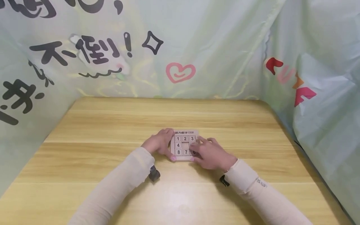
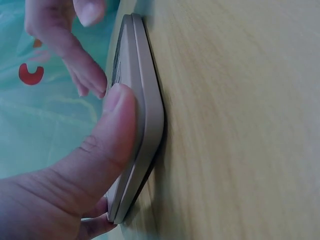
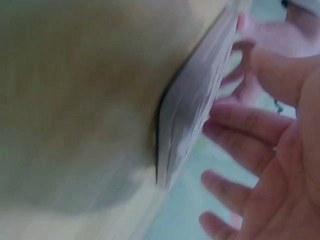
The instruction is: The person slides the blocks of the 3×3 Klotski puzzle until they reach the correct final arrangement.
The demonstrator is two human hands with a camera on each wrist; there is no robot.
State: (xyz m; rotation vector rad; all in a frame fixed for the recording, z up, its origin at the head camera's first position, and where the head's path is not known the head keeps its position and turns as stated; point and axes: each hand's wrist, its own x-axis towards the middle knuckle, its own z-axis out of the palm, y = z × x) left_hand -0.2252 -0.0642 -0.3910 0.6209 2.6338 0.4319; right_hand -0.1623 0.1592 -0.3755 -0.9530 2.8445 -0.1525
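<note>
A number sliding puzzle (image 1: 182,157) lies flat on the table, its number side up. In the head view, tiles 1, 2 and 3 make the far row, tile 4 (image 1: 178,145) stands at the left of the middle row, and 8, 7 and 6 are nearest. The centre slot is bare. My left hand (image 1: 162,142) grips the puzzle's left side, with the thumb (image 2: 120,117) on the near corner and fingers around the far one. My right hand (image 1: 212,153) reaches over the right side, index fingertip at the middle row's right tile, which it covers. Its fingers are extended in the right wrist view.
The wooden table (image 1: 112,118) spreads out around the puzzle. A pale printed cloth (image 1: 219,47) hangs behind it and along both sides. Small black devices are strapped at both wrists, below the light sleeves (image 1: 123,178).
</note>
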